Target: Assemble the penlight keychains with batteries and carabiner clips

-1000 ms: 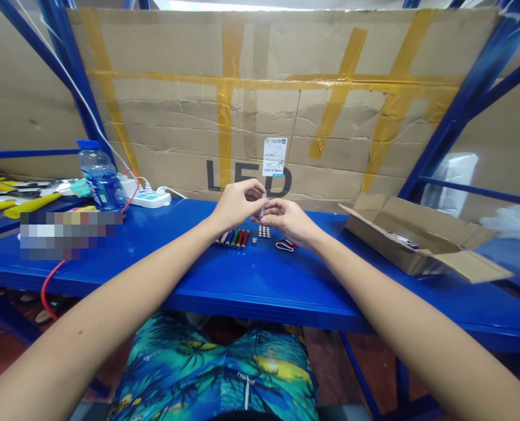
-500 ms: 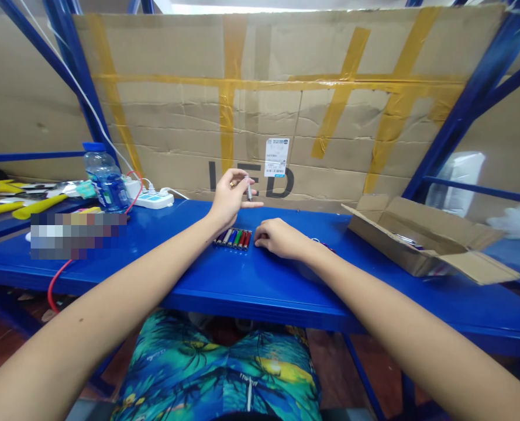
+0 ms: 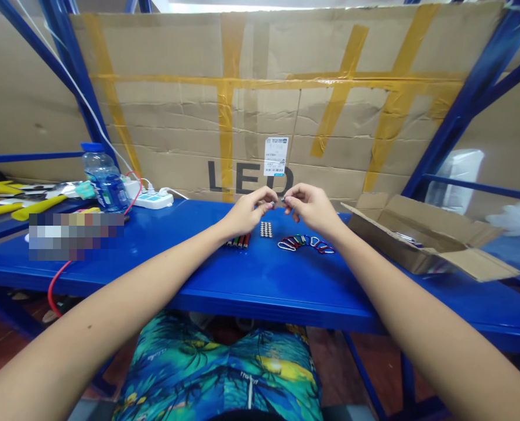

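Note:
Both hands are raised over the blue shelf [image 3: 251, 280], fingertips nearly meeting. My left hand [image 3: 246, 211] pinches a small silver tube. My right hand [image 3: 310, 206] pinches a tiny dark part just to the right of that tube. Under them stands a cluster of small silver button cells [image 3: 265, 229]. A row of coloured little tubes [image 3: 238, 240] lies beneath my left hand, partly hidden by it. Several coloured carabiner clips [image 3: 306, 242] lie below my right wrist.
An open cardboard box [image 3: 422, 240] lies at the right. A water bottle [image 3: 105, 180], a white power strip [image 3: 151, 200] with a red cable and yellow tools [image 3: 18, 204] sit at the left. A taped cardboard sheet marked LED [image 3: 251, 117] closes the back.
My right hand rose from the shelf by the button cells and came up to my left hand with a small part. My left hand lowered slightly with the silver tube.

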Available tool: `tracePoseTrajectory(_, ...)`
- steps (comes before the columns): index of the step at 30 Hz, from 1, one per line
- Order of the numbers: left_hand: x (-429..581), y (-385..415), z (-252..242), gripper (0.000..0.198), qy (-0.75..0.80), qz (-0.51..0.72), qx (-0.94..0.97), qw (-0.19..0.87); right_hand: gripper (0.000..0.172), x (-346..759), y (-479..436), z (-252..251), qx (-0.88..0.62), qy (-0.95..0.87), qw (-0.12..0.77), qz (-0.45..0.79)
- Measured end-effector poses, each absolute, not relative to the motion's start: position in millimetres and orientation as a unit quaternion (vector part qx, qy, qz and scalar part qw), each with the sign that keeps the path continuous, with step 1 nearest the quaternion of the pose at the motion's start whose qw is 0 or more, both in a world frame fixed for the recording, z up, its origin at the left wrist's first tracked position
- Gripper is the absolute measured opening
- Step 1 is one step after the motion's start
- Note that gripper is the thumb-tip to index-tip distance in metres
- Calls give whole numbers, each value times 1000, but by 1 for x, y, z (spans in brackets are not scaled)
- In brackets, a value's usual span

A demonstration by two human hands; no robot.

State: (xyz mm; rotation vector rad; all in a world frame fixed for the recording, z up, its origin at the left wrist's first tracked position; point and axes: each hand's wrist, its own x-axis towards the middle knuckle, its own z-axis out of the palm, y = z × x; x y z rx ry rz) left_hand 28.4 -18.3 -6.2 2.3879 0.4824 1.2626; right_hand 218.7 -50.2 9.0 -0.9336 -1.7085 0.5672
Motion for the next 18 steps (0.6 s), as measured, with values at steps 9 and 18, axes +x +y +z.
tracePoseTrajectory(9, 30, -16, -14, 15, 210, 455, 850, 160, 24, 215, -47, -1, -381, -717, 501, 299)
tracePoseTrajectory(18, 28, -28, -8, 7, 203, 441, 874, -6, 22, 212, -56, -1, -380, -652, 493, 433)
